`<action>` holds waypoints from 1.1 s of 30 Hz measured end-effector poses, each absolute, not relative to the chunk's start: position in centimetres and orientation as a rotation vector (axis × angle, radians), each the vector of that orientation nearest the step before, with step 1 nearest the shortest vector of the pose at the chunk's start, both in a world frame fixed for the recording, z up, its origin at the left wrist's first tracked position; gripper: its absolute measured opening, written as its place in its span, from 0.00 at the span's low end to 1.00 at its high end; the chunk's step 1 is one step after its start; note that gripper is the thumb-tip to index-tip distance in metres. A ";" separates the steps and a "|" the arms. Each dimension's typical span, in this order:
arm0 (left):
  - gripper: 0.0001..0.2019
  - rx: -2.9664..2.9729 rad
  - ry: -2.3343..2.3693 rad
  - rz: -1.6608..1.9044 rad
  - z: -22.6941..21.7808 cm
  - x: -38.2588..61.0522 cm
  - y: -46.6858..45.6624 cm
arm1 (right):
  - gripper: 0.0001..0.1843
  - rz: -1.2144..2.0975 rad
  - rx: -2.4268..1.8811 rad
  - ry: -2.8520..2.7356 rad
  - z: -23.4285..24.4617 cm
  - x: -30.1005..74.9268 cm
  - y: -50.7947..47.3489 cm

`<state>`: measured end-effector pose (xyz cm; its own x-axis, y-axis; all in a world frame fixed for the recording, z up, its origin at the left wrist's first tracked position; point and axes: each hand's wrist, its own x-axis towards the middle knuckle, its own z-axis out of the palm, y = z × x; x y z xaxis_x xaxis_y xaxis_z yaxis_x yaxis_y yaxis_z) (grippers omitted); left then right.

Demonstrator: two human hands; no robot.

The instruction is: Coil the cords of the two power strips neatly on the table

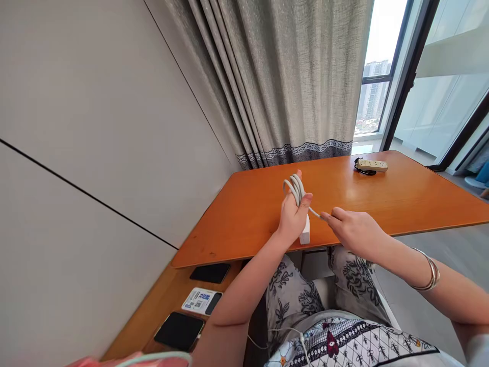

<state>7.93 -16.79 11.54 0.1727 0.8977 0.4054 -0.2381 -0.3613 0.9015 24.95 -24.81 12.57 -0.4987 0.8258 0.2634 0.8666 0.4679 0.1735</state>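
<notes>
Several loops of a white cable (296,187) are wound around my left hand (292,216), which is raised above the near edge of the table and grips the coil with the thumb at its right side. From the coil a straight length of the cable runs down to the right, to my right hand (353,232), whose fingers pinch it. A white block (305,232) shows just below my left hand, by the table edge; its upper part is hidden by the hand, and I cannot tell whether it hangs or rests on the table.
The orange-brown wooden table (244,214) reaches to a grey curtain (305,76). A beige power strip (371,165) with a black cord lies at its far right. Lower left, a dark phone (210,273), a white-labelled one (201,300) and another dark phone (179,331) lie on a wooden bench.
</notes>
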 end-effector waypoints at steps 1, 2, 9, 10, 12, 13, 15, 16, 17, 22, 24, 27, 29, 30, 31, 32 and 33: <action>0.29 1.497 0.675 1.431 11.6 8.2 -17.0 | 0.19 -0.486 -1.399 -2.594 13.4 24.7 -24.9; 0.29 1.533 0.658 1.411 11.8 8.4 -17.3 | 0.17 -0.512 -1.297 -2.621 14.2 24.5 -25.0; 0.21 1.534 0.547 0.863 12.7 8.7 -18.7 | 0.04 -0.346 -0.980 -2.613 17.8 24.1 -24.8; 0.23 1.508 0.537 0.782 12.6 8.7 -18.9 | 0.03 -0.309 -1.003 -2.600 18.3 24.3 -24.6; 0.31 1.431 0.497 0.626 12.5 8.6 -19.2 | 0.09 -0.210 -1.047 -2.573 19.1 24.6 -24.3; 0.34 1.396 0.468 0.552 12.5 8.6 -19.3 | 0.12 -0.147 -1.056 -2.564 19.5 24.7 -24.1; 0.38 1.353 0.398 0.419 12.5 8.5 -19.2 | 0.14 -0.024 -1.043 -2.555 19.9 24.9 -23.9; 0.40 1.341 0.363 0.360 12.5 8.4 -19.1 | 0.15 0.027 -1.035 -2.556 20.0 25.1 -23.7; 0.41 1.334 0.326 0.304 12.5 8.3 -18.9 | 0.16 0.061 -1.034 -2.554 20.1 25.2 -23.5; 0.30 1.341 0.205 0.240 12.2 7.5 -18.3 | 0.26 0.202 -1.007 -2.520 19.5 26.6 -21.8; 0.26 1.319 0.195 0.265 12.0 7.2 -18.5 | 0.27 0.334 -0.886 -2.484 18.9 27.1 -21.0; 0.25 1.179 0.113 0.346 11.8 6.8 -18.7 | 0.28 0.503 -0.709 -2.315 17.2 27.6 -20.1; 0.26 1.071 0.054 0.476 11.7 6.3 -18.6 | 0.28 0.597 -0.680 -2.155 15.4 27.5 -19.6; 0.26 1.025 0.041 0.553 11.7 6.1 -18.5 | 0.29 0.647 -0.690 -2.072 14.2 27.3 -19.4; 0.26 0.983 0.043 0.632 11.8 5.9 -18.2 | 0.30 0.700 -0.707 -1.989 13.0 27.0 -19.2; 0.25 0.945 0.058 0.710 12.0 5.8 -18.0 | 0.32 0.751 -0.730 -1.906 11.7 26.7 -19.1; 0.25 0.910 0.079 0.782 12.2 5.7 -17.7 | 0.33 0.789 -0.754 -1.811 10.4 26.2 -18.9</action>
